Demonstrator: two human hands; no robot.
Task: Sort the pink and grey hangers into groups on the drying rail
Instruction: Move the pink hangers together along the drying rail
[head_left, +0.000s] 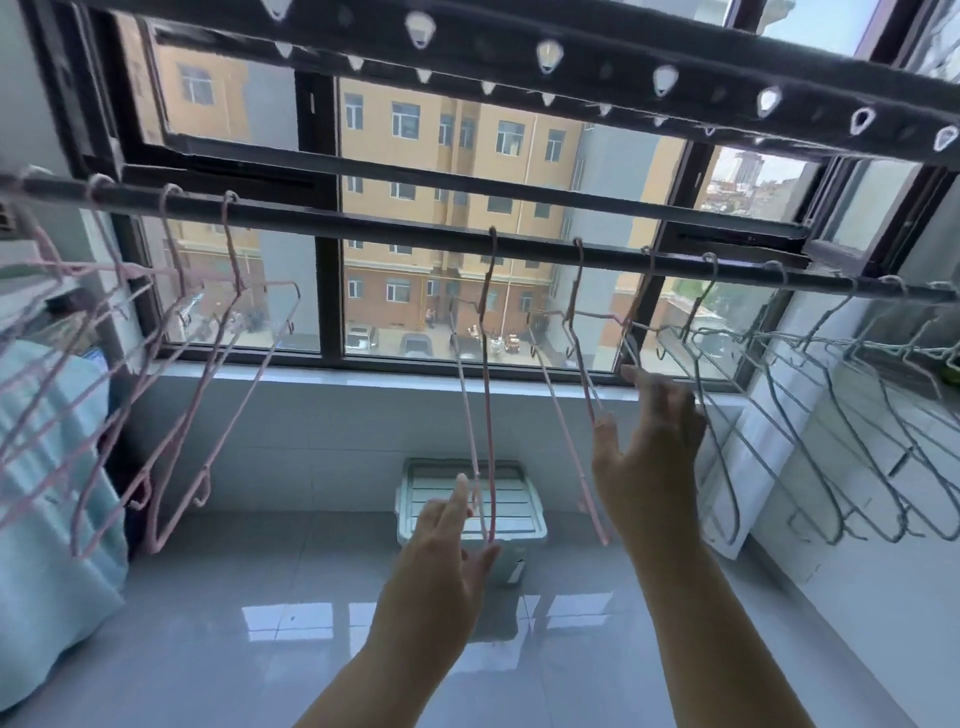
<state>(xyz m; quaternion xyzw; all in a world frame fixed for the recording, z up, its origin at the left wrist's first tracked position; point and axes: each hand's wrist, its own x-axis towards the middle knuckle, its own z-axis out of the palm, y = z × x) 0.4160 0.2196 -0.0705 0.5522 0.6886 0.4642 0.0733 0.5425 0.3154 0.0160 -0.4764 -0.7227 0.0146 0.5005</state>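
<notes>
A dark drying rail (405, 231) runs across the window. Several pink hangers (208, 364) hang bunched at its left end. Two more pink hangers hang near the middle: one (485, 364) whose lower end my left hand (447, 551) touches with straight fingers, and another (576, 332) beside my right hand (649, 457). My right hand is raised with spread fingers, its thumb against that hanger's lower arm and its fingertips by the first grey hanger (711, 431). Several grey hangers (831, 415) fill the rail's right end.
A second, perforated bar (545, 54) runs overhead. A white lidded plastic bin (467, 499) stands on the tiled floor under the window sill. Pale blue fabric (47, 493) hangs at the left. A white ledge (857, 545) lies under the grey hangers at right.
</notes>
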